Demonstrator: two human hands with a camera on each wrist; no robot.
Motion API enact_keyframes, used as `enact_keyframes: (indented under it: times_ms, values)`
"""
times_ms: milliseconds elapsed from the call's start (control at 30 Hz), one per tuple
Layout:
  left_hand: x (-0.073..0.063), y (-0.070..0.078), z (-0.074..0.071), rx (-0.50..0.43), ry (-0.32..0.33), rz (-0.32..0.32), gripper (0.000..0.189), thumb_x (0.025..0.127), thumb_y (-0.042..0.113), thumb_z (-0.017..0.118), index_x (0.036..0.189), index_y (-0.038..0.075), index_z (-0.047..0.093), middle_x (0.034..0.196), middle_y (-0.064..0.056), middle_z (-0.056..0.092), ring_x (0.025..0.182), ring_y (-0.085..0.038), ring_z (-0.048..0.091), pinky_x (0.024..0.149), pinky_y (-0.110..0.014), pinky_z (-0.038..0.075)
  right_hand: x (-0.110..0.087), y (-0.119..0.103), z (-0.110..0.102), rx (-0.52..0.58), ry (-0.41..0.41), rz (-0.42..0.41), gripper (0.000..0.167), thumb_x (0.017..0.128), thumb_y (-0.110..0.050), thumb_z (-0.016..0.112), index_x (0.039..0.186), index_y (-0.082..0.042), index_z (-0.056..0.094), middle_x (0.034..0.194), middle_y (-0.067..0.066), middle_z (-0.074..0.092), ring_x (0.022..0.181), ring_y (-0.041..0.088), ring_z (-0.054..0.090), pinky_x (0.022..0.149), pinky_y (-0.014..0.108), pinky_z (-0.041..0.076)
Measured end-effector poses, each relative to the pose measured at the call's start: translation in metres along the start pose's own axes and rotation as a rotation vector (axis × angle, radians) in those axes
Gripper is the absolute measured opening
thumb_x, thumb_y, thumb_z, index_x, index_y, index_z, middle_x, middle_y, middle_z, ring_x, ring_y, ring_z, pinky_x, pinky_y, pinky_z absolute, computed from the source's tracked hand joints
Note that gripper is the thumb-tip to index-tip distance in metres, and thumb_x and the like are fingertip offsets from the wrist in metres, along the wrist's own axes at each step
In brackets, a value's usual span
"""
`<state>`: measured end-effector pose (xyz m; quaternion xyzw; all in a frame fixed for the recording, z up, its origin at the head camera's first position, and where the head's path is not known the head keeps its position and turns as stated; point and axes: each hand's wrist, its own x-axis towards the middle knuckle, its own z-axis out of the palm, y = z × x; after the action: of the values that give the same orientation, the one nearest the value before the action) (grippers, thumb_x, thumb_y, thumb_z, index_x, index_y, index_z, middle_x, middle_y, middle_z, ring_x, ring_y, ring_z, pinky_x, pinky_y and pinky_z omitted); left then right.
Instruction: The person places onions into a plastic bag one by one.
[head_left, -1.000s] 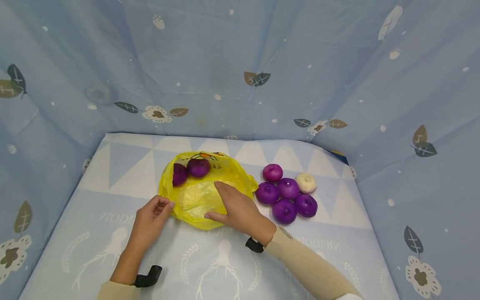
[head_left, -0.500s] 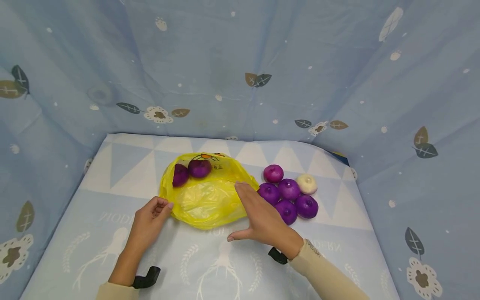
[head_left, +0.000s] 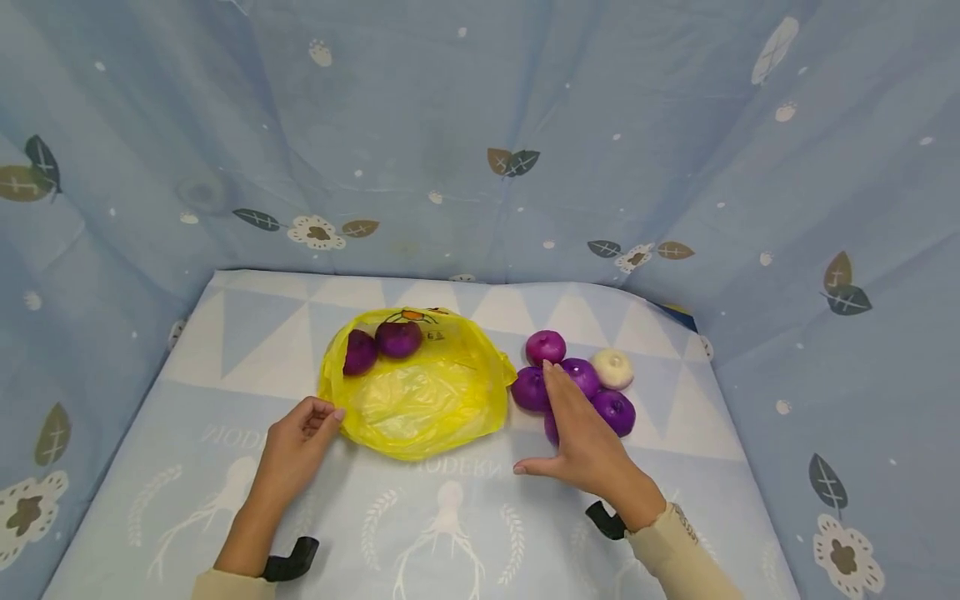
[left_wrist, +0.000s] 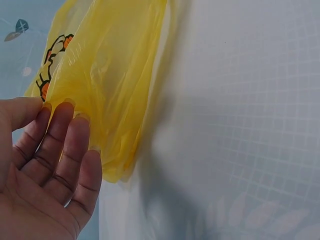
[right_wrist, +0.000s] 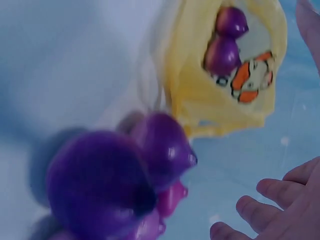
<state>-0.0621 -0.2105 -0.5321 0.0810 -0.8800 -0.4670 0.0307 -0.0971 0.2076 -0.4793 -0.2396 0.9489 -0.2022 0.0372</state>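
My left hand (head_left: 295,446) pinches the near-left rim of a yellow plastic bag (head_left: 427,400) between thumb and fingertips; the left wrist view shows the thin bag (left_wrist: 120,90) gathered at the fingertips. Two purple onions (head_left: 398,338) lie inside the bag at its far left. Over the pile to the right hovers my right hand (head_left: 588,446), fingers spread and nothing held. It partly covers a purple onion (head_left: 551,427). In the right wrist view a large purple onion (right_wrist: 100,185) sits close by, apart from the fingers.
More purple onions (head_left: 613,412) cluster right of the bag, with a pinkish-purple one (head_left: 545,347) at the back and a white onion (head_left: 613,368) at the far right. A patterned cloth (head_left: 450,542) covers the table. Blue curtains (head_left: 420,125) stand behind and at both sides.
My right hand has moved right, from above the bag's opening to above the onion pile, staying spread. The left hand keeps its pinch on the bag's rim.
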Motion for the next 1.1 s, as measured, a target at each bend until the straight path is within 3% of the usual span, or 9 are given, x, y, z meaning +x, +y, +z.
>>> enact_keyframes:
  times_ms: [267,500,733,1100]
  values:
    - [0.0,-0.001,-0.001,0.006,0.005,0.01,0.033,0.106,0.04,0.063,0.108,0.007,0.066,0.097,-0.007,0.068,0.086,-0.021,0.059,0.071,-0.02,0.049,-0.006,0.036,-0.021,-0.024,0.046,0.112,0.142,0.071,-0.064,0.091,0.168,-0.011,0.002,0.174,0.011,0.01,0.159,0.033,0.014,0.12,0.059,0.027]
    - [0.002,-0.002,0.001,0.005,0.004,0.015,0.03,0.106,0.037,0.064,0.107,0.007,0.066,0.096,-0.007,0.068,0.086,-0.02,0.06,0.071,-0.02,0.048,-0.014,0.072,-0.025,-0.031,0.026,0.172,0.143,0.071,-0.053,0.096,0.167,-0.004,0.001,0.173,0.019,0.011,0.158,0.04,0.013,0.122,0.061,0.021]
    - [0.002,0.002,0.001,0.009,0.007,0.021,0.03,0.106,0.036,0.065,0.107,0.006,0.066,0.095,-0.006,0.068,0.084,-0.019,0.059,0.07,-0.02,0.049,-0.026,0.1,-0.021,-0.032,0.026,0.21,0.136,0.075,-0.039,0.096,0.166,-0.002,0.002,0.17,0.024,0.016,0.153,0.046,0.022,0.118,0.063,0.027]
    - [0.003,0.0,0.003,0.02,0.005,0.027,0.029,0.106,0.036,0.065,0.106,0.007,0.066,0.093,-0.007,0.067,0.083,-0.02,0.059,0.069,-0.02,0.049,-0.045,0.118,-0.001,0.014,0.042,0.307,0.115,0.087,-0.036,0.087,0.164,0.005,0.011,0.167,0.03,0.019,0.149,0.049,0.029,0.115,0.065,0.032]
